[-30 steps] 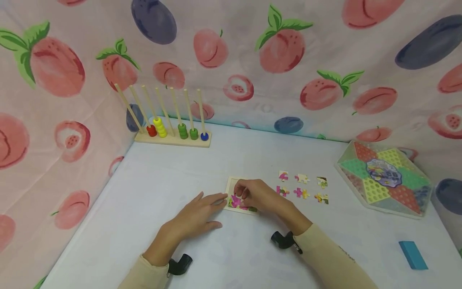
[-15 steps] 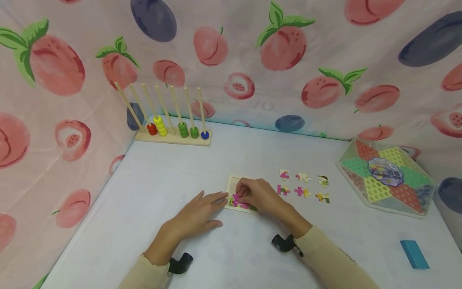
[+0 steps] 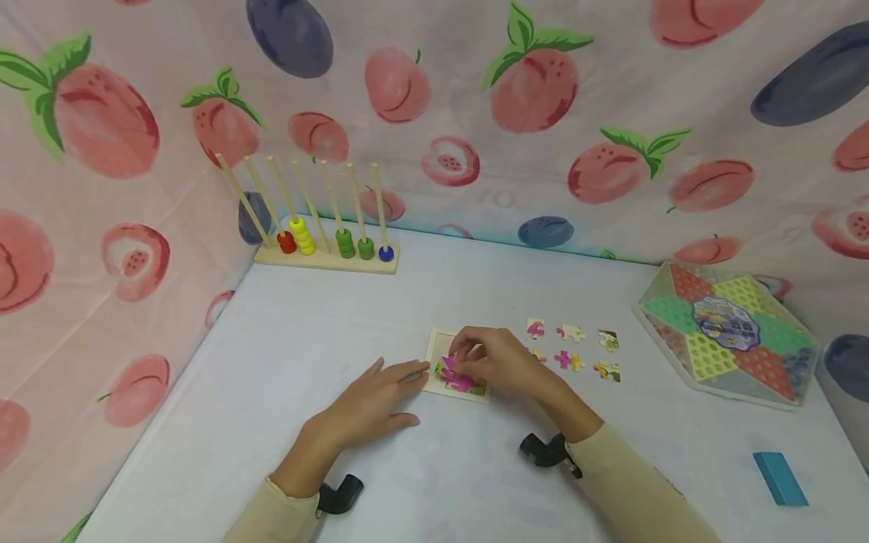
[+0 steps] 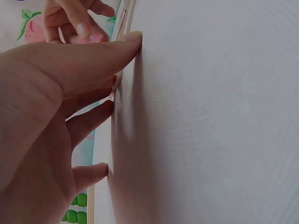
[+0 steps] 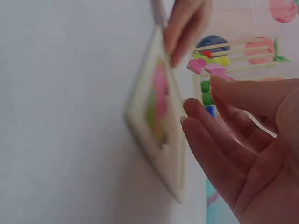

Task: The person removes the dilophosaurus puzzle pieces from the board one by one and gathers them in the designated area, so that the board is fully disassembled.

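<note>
In the head view a small wooden puzzle tray lies on the white table, with pink and green pieces fitted along its near side. My right hand pinches a pink and green jigsaw piece between thumb and fingertips, raised over the tray in the right wrist view. My left hand rests at the tray's left edge, its fingers extended and fingertips right at the rim. From the left wrist, the thumb and spread fingers touch down near the tray's side.
Several loose jigsaw pieces lie in two rows right of the tray. A bead abacus stands at the back left. A hexagonal game board box is at the right, with a blue block nearer me. Patterned cloth hangs behind.
My right hand has risen slightly and shifted right, lifting the pinched jigsaw piece, and more of the fitted pieces show beneath it. My left hand stays at the tray's edge.
</note>
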Tool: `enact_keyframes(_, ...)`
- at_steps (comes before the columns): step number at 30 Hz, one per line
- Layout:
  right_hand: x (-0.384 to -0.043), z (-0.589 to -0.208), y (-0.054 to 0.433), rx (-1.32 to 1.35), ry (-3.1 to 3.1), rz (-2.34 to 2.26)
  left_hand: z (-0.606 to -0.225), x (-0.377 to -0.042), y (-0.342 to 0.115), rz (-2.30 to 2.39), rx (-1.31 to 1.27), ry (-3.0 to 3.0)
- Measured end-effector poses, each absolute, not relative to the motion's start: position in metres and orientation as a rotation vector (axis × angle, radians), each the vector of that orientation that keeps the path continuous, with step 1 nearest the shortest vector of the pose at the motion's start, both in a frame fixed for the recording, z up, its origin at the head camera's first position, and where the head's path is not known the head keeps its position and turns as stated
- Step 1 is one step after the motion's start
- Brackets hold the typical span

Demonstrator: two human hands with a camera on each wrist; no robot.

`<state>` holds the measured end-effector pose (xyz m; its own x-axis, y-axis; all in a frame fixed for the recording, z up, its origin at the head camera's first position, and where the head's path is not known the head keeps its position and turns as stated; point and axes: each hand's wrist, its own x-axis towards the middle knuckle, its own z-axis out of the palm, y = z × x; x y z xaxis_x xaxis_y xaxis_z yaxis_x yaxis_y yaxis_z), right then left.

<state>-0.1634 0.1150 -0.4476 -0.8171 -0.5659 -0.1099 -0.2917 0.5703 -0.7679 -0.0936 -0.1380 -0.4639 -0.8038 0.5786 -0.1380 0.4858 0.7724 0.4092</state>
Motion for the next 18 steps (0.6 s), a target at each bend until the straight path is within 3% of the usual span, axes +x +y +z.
enact_keyframes(4, -0.166, -0.431, 0.129, -0.692, 2.46, -1.175, -0.464, -0.094, -0.137, 0.528, 0.816, 2.706)
enact_keyframes(9, -0.164, -0.415, 0.15, -0.487, 2.49, -1.261, -0.462, -0.094, -0.136, 0.524, 0.809, 2.71)
enact_keyframes(18, -0.146, -0.419, 0.197, -0.344, 2.508, -1.339, -0.464, -0.092, -0.136, 0.536, 0.798, 2.713)
